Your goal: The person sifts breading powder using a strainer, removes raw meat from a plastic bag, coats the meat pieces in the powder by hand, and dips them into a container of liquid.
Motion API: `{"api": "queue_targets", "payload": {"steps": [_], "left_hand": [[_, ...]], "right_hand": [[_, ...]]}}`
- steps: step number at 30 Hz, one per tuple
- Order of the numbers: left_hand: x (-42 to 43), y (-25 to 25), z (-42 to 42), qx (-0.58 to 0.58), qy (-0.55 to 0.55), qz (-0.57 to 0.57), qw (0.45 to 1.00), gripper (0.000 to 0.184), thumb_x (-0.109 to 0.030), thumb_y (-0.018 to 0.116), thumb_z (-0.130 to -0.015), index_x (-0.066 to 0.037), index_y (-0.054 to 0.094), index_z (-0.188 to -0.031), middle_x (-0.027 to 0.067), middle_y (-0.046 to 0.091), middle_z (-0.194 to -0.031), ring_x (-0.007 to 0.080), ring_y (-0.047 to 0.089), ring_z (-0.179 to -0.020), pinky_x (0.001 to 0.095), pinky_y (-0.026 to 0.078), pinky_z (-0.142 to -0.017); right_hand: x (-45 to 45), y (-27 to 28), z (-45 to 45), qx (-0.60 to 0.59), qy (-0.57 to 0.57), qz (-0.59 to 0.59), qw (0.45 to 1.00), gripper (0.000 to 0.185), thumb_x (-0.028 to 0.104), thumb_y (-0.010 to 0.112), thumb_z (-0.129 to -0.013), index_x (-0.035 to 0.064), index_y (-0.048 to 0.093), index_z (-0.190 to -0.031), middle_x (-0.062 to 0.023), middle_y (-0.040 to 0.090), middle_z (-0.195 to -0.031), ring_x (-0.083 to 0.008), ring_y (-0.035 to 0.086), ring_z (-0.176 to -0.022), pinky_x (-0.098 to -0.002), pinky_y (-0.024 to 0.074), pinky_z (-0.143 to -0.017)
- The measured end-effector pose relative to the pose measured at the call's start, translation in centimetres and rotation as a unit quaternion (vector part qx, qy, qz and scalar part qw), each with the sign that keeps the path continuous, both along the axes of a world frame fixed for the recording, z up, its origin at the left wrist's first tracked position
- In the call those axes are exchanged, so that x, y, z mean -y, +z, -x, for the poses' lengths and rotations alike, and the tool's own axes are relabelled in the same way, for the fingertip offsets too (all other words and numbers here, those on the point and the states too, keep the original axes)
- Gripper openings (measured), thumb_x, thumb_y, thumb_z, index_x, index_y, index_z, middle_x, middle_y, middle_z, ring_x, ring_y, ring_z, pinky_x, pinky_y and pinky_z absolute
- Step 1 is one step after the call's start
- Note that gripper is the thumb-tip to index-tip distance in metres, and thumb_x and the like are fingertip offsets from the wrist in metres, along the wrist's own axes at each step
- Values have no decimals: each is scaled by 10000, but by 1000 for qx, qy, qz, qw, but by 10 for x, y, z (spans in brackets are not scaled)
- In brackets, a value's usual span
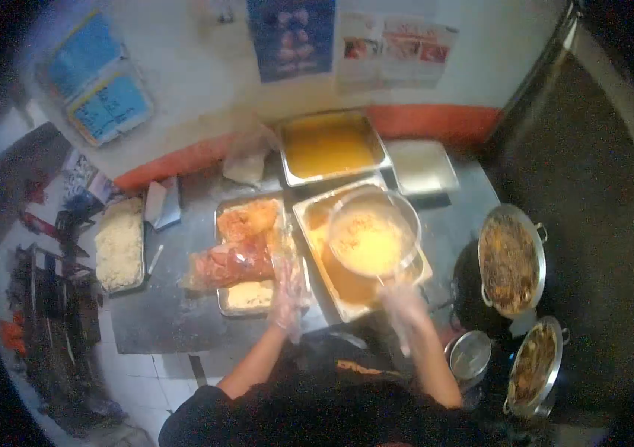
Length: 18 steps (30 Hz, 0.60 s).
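My right hand, in a clear plastic glove, is closed round the handle of a round strainer. Yellow-orange crumbly stuff lies in the strainer, which is above a deep metal pan of tan powder. My left hand, also gloved, has its fingers stretched forward at the right side of a metal tray. Across that tray lies a clear plastic bag of pinkish raw meat, close to the left fingertips; whether they touch it I cannot tell. Behind the bag sits an orange-coated piece.
A pan of orange liquid stands at the back, beside a pale lidded container. To the left is a tray of whitish flour. Two large pots and a small metal pot stand right of the table.
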<state>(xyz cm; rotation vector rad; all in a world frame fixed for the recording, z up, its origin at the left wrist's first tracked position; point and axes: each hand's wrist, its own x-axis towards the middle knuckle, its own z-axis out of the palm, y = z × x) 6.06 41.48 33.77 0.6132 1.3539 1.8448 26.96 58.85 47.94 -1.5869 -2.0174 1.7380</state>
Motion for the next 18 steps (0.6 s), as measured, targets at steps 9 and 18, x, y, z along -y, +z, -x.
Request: {"api": "queue_targets", "payload": {"steps": [9, 18], "left_hand": [[-9, 16, -3, 178, 30, -20, 983, 1049, -33, 570, -591, -220, 78, -1498, 77, 93, -1547, 357, 189, -1384, 523, 355, -1008], [-21, 18, 17, 116, 22, -40, 992, 903, -146, 566, -740, -194, 74, -1496, 73, 116, -1545, 346, 230, -1377, 505, 342, -1021]], "right_hand": [[-2, 10, 28, 26, -92, 151, 984, 307, 273, 610, -826, 73, 626, -1058, -85, 621, -873, -145, 553, -800, -279, 442, -696], [8, 37, 26, 69, -56, 48, 995, 224, 307, 586, -824, 99, 537, -889, -14, 448, -722, -137, 409, -664, -313, 352, -576]]}}
